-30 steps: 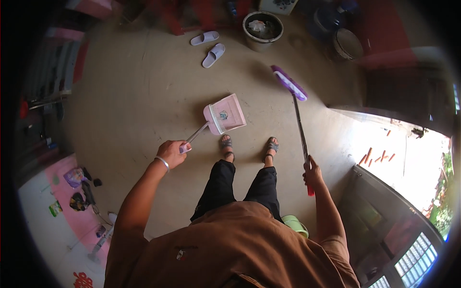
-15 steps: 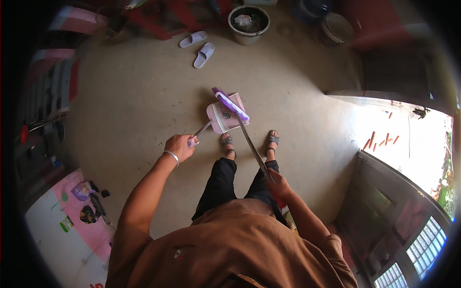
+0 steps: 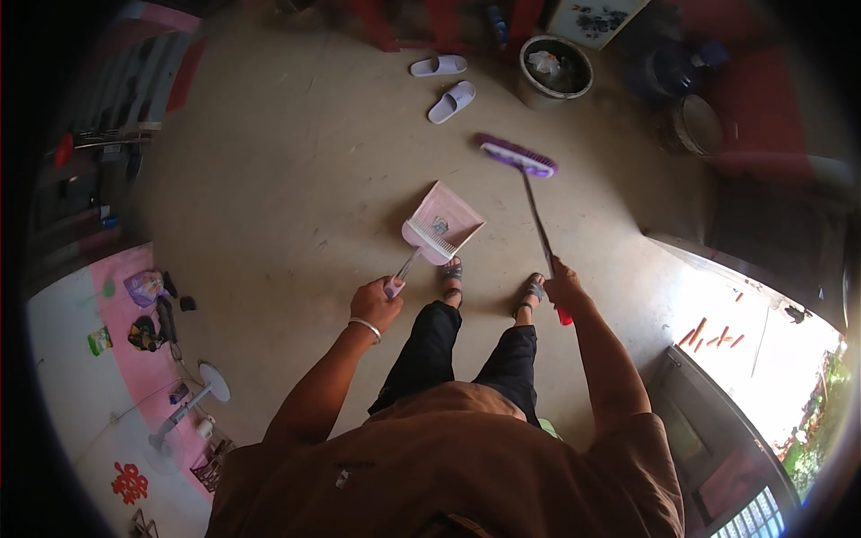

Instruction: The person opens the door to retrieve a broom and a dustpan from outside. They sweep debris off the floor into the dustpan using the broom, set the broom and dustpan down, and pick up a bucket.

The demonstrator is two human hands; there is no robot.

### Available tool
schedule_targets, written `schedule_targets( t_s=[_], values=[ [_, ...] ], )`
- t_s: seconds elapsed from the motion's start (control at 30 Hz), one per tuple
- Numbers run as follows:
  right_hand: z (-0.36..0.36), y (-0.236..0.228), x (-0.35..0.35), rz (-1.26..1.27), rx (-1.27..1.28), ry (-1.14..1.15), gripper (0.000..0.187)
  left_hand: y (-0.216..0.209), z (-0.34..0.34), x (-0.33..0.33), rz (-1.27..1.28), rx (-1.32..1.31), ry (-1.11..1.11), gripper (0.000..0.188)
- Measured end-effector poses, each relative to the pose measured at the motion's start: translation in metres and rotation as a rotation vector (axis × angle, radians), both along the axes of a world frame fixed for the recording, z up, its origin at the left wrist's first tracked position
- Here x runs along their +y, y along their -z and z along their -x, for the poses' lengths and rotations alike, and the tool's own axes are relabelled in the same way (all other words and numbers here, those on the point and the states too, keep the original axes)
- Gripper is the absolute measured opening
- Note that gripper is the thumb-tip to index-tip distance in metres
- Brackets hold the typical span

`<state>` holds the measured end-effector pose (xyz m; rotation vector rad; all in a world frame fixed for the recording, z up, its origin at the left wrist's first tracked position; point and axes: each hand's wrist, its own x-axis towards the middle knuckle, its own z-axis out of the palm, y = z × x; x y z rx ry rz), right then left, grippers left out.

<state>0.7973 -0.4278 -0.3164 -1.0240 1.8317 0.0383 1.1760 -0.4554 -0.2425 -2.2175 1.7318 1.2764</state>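
Note:
My left hand [image 3: 378, 303] is wrapped round the handle of a pink dustpan [image 3: 459, 213], which lies just beyond my left foot with its toothed edge toward me. A small scrap rests in the pan, too small to name. My right hand [image 3: 565, 283] grips the long metal handle of a purple broom [image 3: 518, 156]; a red end sticks out below the fist. The broom head is farther out, to the right of the dustpan and apart from it. Whether its bristles touch the floor I cannot tell.
Two pale slippers [image 3: 452, 101] lie on the floor ahead. A bucket [image 3: 556, 72] with rubbish in it stands beyond the broom, and another pail [image 3: 693, 125] farther right. An open door [image 3: 734, 421] and bright doorway are at right; a fan [image 3: 193, 403] is at lower left.
The broom head has left the dustpan and swung away to the far right. My right hand has moved forward with it. The dustpan's inside now shows. The whole view has shifted.

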Motion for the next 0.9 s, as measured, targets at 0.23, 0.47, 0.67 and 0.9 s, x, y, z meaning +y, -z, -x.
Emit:
schedule_targets(
  t_s=[0.23, 0.47, 0.67, 0.9],
  values=[
    [-0.008, -0.097, 0.097, -0.351, -0.155, 0.111, 0.059, -0.007, -0.037, -0.01, -0.038, 0.086, 0.025, 0.023],
    [-0.024, -0.136, 0.199, -0.324, -0.067, 0.517, 0.06, -0.037, -0.078, -0.025, -0.04, 0.061, 0.366, 0.017],
    [0.026, -0.04, 0.181, -0.201, -0.095, 0.965, 0.031, -0.03, -0.055, -0.055, -0.062, -0.043, 0.525, 0.02],
    [-0.082, 0.002, 0.231, -0.152, -0.161, 0.534, 0.028, -0.028, -0.029, -0.04, -0.082, -0.172, 0.584, 0.02]
  ],
)
